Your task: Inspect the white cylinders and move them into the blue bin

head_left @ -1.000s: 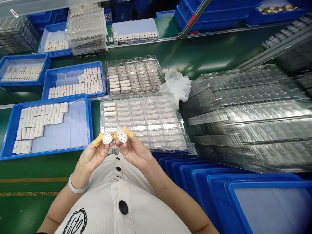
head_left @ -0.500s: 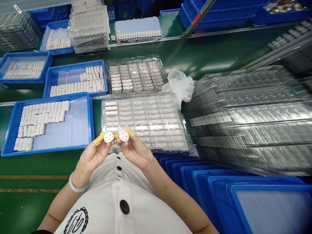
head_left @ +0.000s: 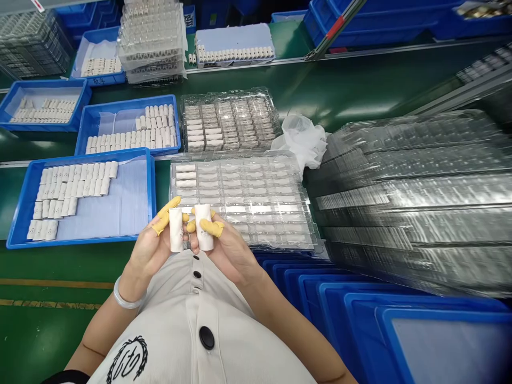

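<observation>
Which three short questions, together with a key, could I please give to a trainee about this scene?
1. What do the left hand and the right hand each hold?
A: a blue tray
B: a white cylinder
C: a plastic bag

2. True or false: the bracelet is on the left wrist.

3. Fill in the colour: the finger covers are ____.

Key: 1. B. 2. True. 3. Yellow.
</observation>
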Tool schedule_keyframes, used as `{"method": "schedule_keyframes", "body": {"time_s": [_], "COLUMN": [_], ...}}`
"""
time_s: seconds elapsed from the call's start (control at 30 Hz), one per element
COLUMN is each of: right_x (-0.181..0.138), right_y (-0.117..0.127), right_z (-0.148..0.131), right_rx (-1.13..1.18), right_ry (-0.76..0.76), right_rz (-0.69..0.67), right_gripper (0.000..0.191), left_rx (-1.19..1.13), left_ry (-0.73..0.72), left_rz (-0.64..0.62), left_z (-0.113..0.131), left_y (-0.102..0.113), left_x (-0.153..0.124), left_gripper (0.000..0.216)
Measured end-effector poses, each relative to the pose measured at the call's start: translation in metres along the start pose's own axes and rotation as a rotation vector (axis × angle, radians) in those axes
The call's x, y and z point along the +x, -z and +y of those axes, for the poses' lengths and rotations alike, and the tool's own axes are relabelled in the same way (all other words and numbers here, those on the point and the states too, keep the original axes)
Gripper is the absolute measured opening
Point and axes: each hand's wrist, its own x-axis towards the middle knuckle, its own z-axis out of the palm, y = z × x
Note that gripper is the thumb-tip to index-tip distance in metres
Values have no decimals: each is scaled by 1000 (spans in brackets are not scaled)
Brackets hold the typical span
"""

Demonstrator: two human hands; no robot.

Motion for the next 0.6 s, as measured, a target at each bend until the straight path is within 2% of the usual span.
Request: {"method": "schedule_keyframes", "body": {"time_s": [0.17, 0.33, 0.6], "right_x": [0, -1, 1], "right_y": [-3, -7, -5], "right_z": [2, -1, 1], "right_rx": [42, 79, 134], "right_ry": [-32, -74, -107], "right_rz": [-46, -66, -43], "right_gripper": [38, 42, 39], "left_rx": [4, 12, 56], "left_ry": [34, 21, -18], "left_rz": [-25, -64, 72], "left_z": [-4, -2, 1], "left_y": [-2, 3, 2], "left_x": [4, 4, 2], "left_gripper": [34, 34, 34]}}
